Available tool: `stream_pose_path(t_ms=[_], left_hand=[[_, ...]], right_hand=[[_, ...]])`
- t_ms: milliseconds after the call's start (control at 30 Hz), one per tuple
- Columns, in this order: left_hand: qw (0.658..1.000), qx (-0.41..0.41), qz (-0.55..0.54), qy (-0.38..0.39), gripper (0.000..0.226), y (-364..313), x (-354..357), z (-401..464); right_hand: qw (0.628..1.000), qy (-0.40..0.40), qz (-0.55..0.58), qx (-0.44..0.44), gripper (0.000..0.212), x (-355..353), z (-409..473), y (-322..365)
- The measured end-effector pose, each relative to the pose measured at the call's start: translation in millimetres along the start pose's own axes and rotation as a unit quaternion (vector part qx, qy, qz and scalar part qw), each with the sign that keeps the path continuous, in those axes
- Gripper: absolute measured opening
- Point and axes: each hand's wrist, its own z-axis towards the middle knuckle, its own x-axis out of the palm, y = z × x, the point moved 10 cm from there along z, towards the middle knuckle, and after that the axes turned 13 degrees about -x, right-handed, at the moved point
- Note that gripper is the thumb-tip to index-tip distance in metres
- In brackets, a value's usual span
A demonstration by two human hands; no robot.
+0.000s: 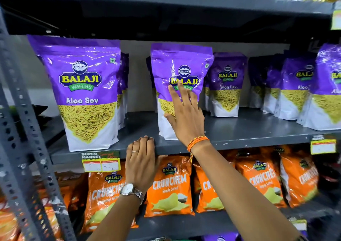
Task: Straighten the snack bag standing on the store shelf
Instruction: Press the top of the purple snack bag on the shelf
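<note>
A purple and white Aloo Sev snack bag (182, 61) stands upright near the front of the grey middle shelf (239, 130). My right hand (186, 115), with an orange thread band on the wrist, lies flat against the bag's front, fingers spread, not gripping it. My left hand (141, 159), wearing a ring and a wristwatch, rests on the shelf's front edge just left of and below the bag, fingers curled over the lip and holding nothing.
A larger-looking Aloo Sev bag (83, 93) stands at the shelf's left front, with more of them (227, 84) further back and to the right. Orange Crunchem bags (169, 185) fill the shelf below. A price tag (101, 161) hangs on the edge. A perforated steel upright (24, 130) stands at left.
</note>
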Motion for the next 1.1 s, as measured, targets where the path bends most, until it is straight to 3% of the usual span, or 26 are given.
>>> stream_pose_path(t_ms=[500, 1100], left_hand=[[1.000, -0.026, -0.003, 0.009, 0.052, 0.1, -5.2, -0.3], [1.000, -0.025, -0.017, 0.004, 0.045, 2.1, -4.7, -0.9]], right_hand=[[0.999, -0.038, 0.015, -0.015, 0.084, -48.6, -41.8, 23.6], [0.999, 0.016, -0.023, -0.017, 0.085, -14.2, -10.9, 4.8]])
